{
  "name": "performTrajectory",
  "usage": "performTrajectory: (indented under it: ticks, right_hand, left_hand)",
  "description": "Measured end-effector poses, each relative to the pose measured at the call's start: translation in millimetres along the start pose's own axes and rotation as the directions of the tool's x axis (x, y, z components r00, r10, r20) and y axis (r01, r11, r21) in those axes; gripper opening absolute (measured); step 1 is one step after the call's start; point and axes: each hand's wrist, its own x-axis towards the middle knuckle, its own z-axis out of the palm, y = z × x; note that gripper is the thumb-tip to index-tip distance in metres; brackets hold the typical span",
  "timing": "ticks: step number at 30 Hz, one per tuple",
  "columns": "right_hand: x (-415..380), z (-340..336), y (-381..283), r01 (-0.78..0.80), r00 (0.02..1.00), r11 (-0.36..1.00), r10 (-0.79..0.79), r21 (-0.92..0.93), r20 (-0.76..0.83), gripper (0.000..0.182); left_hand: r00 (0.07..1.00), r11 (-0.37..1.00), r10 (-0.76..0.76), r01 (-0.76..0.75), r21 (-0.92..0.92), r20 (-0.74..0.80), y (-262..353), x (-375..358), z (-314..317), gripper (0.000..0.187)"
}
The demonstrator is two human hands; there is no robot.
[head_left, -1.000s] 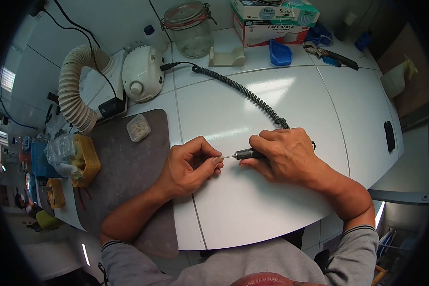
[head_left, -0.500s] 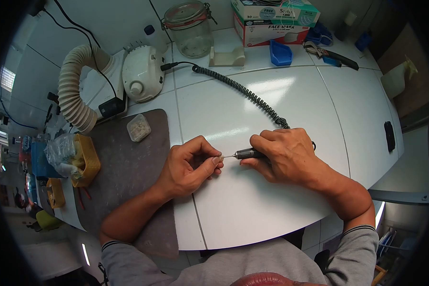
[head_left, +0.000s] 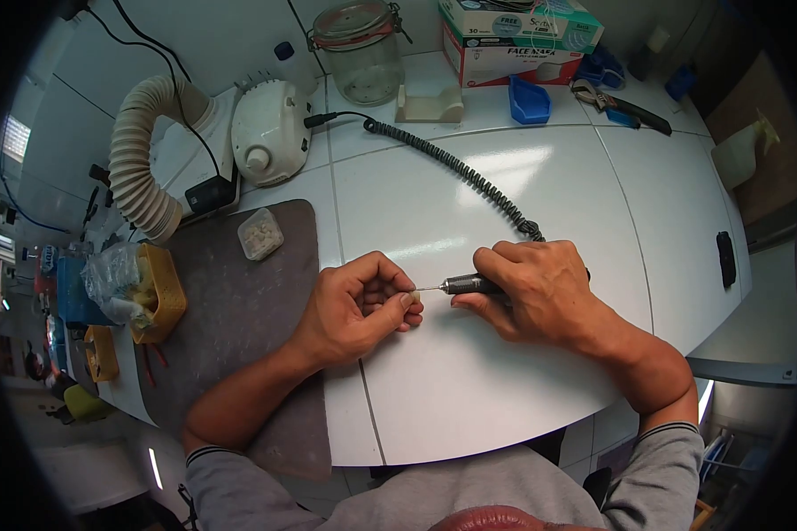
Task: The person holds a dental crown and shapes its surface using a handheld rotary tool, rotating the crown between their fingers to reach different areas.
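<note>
My right hand [head_left: 540,292] is wrapped round a black rotary handpiece [head_left: 469,284], whose thin metal bit [head_left: 429,288] points left. With thumb and fingertips, my left hand [head_left: 363,305] pinches a small pale piece [head_left: 414,296], mostly hidden by the fingers. The bit's tip is at this piece; whether it touches cannot be made out. A coiled black cord [head_left: 456,165] runs from near my right hand up to a white control unit [head_left: 270,133]. On the dark mat, a small clear box [head_left: 260,235] holds several pale pieces.
The grey-brown mat [head_left: 239,354] lies under my left forearm. A white ribbed hose [head_left: 131,159] arches at the left, by a yellow bin [head_left: 170,301]. Along the back stand a glass jar [head_left: 363,71], mask boxes [head_left: 518,62], a blue tray [head_left: 529,102] and an adjustable wrench [head_left: 624,106].
The view has shifted slightly. Both hands keep their grips, and the left fingers have shifted a little around the pale piece.
</note>
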Motion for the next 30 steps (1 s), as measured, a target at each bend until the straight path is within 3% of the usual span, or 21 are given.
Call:
performTrajectory:
  ticks: [10, 30]
  right_hand:
    - [-0.8, 2.7, -0.3, 0.060, 0.997, 0.998, -0.061, -0.023, -0.048, 0.048]
    - [0.4, -0.1, -3.3, 0.022, 1.000, 0.999, -0.022, -0.037, -0.011, 0.048]
  left_hand:
    - [1.000, 1.000, 0.007, -0.007, -0.026, 0.002, -0.9, 1.5, 0.0, 0.007]
    - [1.000, 1.000, 0.021, -0.021, -0.006, 0.020, -0.1, -0.5, -0.5, 0.008]
